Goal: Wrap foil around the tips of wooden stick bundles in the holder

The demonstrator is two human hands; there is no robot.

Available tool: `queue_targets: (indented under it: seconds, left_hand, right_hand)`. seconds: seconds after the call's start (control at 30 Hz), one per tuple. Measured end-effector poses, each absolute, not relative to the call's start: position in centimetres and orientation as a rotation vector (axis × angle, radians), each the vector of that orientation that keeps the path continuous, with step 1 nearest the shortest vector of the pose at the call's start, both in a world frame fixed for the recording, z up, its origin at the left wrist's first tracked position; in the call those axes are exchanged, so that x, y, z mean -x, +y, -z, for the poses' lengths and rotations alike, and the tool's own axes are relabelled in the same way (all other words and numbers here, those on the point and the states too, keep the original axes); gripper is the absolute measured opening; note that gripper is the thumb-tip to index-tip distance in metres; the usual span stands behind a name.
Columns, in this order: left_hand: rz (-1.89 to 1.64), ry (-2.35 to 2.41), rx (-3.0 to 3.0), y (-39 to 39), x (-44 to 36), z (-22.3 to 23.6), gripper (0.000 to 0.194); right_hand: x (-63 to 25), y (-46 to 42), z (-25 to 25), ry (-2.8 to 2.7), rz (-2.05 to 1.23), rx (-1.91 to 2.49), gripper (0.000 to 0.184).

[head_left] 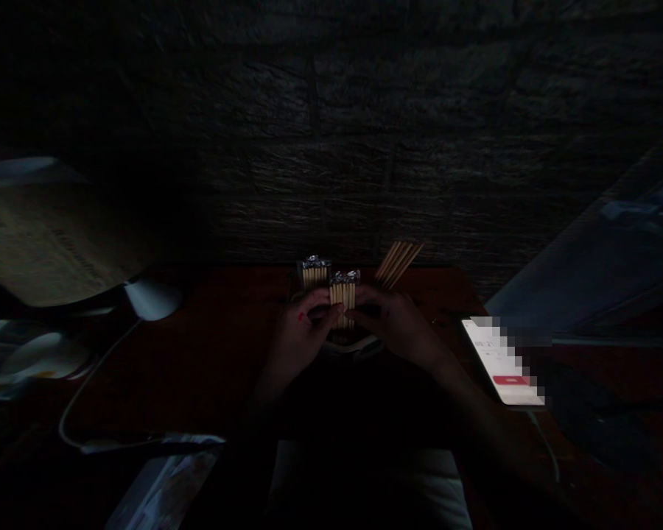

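Observation:
Both my hands hold one flat bundle of pale wooden sticks (342, 300) upright, with a shiny, crinkled, foil-like wrapper at its top. My left hand (305, 324) grips its left side, fingers behind and thumb in front. On the right side, my right hand (395, 316) grips it the same way, the two thumbs close together at the front. A second wrapped bundle of sticks (314, 275) stands just behind and to the left. Beyond my right hand, several loose sticks (398, 263) lean up to the right. Below the hands shows the rim of a container (359, 346), mostly dark.
A lit phone (505, 364) lies on the brown table (199, 331) at right, a cable below it. A dark textured wall (309, 147) rises behind. At left are a tan bag (55, 235), a white cone-shaped object (152, 298) and a pale cable (69, 397). The scene is very dark.

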State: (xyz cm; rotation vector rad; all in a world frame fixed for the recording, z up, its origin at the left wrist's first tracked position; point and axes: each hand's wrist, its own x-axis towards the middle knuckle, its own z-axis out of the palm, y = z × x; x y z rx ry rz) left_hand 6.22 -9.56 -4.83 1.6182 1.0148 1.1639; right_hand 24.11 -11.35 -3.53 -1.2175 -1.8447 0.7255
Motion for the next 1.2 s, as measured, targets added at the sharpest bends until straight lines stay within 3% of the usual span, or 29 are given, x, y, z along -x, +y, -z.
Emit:
queue_targets:
  seconds: [0.33,0.6,1.2]
  left_hand:
    - [-1.182,1.021,-1.620,-9.36,-6.25,5.17,0.020]
    - [-1.183,1.052,-1.581,-9.38,-6.36,5.17,0.026]
    - [-1.204,1.025,-1.616,-9.16,-6.49,5.24,0.018]
  right_hand:
    - [-24.21,-11.38,3.40,-1.864,-0.742,1.262,0.029]
    - [-24.35,-11.46,3.30,-1.820,-0.772,1.203,0.023]
    - [-24.43,-11.43,3.42,-1.826,-0.756,1.204,0.029]
